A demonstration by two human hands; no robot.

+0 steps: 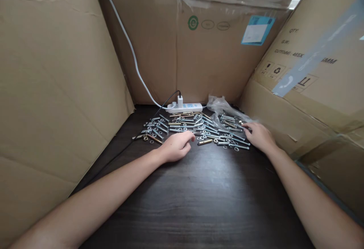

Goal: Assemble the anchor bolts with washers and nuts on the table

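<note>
Many metal bolts, sleeves and washers (210, 129) lie spread across the back of the dark table (199, 196). My left hand (176, 146) rests at the front edge of the spread, its fingers curled inward; whether anything is between them is hidden. At the right end of the pile, my right hand (258, 136) has its thumb and forefinger pinched beside a small shiny metal piece, too small to name. A brass-coloured sleeve (204, 142) lies between the hands, nearer to my left hand. The clear plastic bag (223, 107) lies behind the pieces at the right, close to my right hand.
A white power strip (184, 108) with a plugged-in charger (180, 101) stands behind the pile. A white cable (127, 38) and a black cable (119, 153) run to it. Cardboard walls (142, 44) enclose the table at the left, back and right.
</note>
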